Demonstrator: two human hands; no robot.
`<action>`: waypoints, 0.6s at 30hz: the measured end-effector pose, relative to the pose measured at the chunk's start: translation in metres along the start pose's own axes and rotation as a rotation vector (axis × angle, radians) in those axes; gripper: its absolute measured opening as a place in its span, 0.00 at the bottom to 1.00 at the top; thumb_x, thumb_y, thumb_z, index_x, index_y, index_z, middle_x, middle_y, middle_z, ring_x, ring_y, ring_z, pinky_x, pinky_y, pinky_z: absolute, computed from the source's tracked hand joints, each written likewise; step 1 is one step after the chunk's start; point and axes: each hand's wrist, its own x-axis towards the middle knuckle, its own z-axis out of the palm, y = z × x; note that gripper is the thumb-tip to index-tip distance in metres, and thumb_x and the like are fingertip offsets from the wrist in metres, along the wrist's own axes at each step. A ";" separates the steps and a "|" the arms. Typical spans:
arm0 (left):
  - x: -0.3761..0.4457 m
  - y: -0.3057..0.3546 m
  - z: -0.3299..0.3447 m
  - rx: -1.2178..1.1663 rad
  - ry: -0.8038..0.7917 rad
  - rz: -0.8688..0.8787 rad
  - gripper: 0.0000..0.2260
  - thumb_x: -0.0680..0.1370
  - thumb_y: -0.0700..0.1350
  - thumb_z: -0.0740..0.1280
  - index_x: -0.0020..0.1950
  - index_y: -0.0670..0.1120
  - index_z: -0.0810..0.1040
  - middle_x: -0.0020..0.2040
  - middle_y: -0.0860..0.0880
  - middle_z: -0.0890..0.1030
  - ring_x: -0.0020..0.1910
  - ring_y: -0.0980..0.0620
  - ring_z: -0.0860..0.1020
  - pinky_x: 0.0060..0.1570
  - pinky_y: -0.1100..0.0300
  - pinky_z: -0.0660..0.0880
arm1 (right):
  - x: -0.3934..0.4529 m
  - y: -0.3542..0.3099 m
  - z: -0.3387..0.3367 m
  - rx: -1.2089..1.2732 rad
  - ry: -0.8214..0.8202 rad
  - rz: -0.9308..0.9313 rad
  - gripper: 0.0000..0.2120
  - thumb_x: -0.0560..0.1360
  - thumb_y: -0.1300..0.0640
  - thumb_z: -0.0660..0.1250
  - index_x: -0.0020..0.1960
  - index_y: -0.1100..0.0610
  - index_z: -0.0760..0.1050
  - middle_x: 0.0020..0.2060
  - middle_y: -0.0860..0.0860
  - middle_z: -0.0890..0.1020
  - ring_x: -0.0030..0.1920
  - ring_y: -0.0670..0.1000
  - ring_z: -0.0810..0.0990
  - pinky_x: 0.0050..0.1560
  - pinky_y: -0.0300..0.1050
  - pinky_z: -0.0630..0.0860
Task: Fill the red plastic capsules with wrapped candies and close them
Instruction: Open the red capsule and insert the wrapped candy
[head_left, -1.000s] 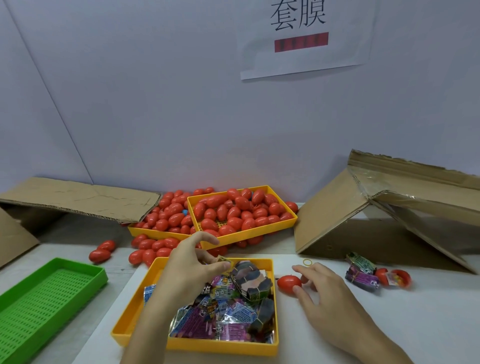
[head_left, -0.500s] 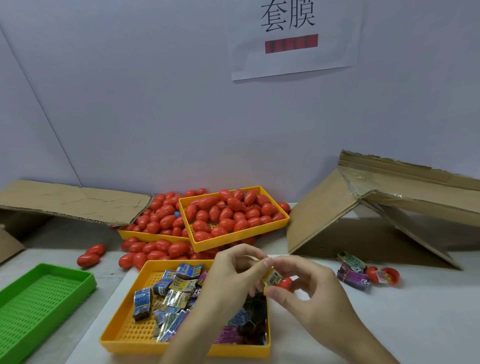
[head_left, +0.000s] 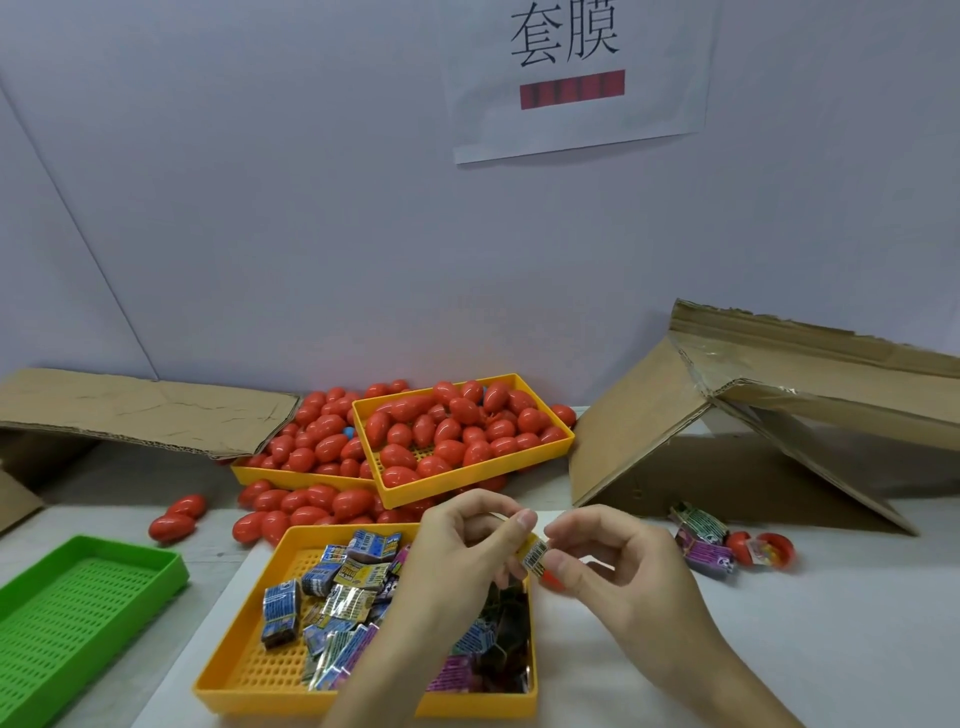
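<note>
Here | white table (head_left: 779, 649) against pale wall (head_left: 260, 208) | both hands, left (head_left: 457, 561) and right (head_left: 618, 566), pinching one wrapped candy (head_left: 534, 554)

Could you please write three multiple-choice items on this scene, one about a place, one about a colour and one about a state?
1. Where does the green tray lie?
A. left of the candy tray
B. on the folded cardboard
C. behind the capsule trays

2. What colour is the tray of wrapped candies?
A. green
B. yellow
C. white

3. What are the two hands doing?
A. resting flat on the table
B. both pinching one small wrapped candy
C. lifting the green tray

Answers:
1 A: it sits at the near left edge, beside the candy tray.
2 B: its rim and perforated floor are yellow.
3 B: the left hand and right hand meet on the wrapped candy above the tray's right corner.
</note>
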 end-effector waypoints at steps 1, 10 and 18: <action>0.000 0.000 0.000 -0.010 0.005 -0.001 0.15 0.69 0.54 0.72 0.47 0.44 0.82 0.33 0.42 0.83 0.30 0.49 0.77 0.38 0.57 0.76 | 0.000 0.000 0.000 0.005 0.000 0.000 0.12 0.64 0.51 0.76 0.47 0.51 0.83 0.42 0.52 0.84 0.46 0.53 0.83 0.48 0.50 0.83; -0.001 0.001 0.001 -0.014 -0.047 -0.020 0.10 0.75 0.53 0.69 0.47 0.48 0.83 0.37 0.44 0.85 0.37 0.45 0.82 0.40 0.57 0.78 | 0.002 0.001 -0.003 0.001 0.092 0.027 0.11 0.72 0.67 0.72 0.47 0.52 0.83 0.39 0.51 0.85 0.43 0.49 0.84 0.39 0.38 0.80; -0.003 0.001 0.001 0.232 -0.144 0.111 0.05 0.78 0.43 0.71 0.47 0.53 0.83 0.45 0.54 0.84 0.45 0.55 0.82 0.41 0.60 0.78 | 0.008 0.004 -0.011 0.228 0.108 0.096 0.14 0.77 0.66 0.65 0.50 0.50 0.84 0.42 0.58 0.83 0.41 0.53 0.84 0.39 0.41 0.79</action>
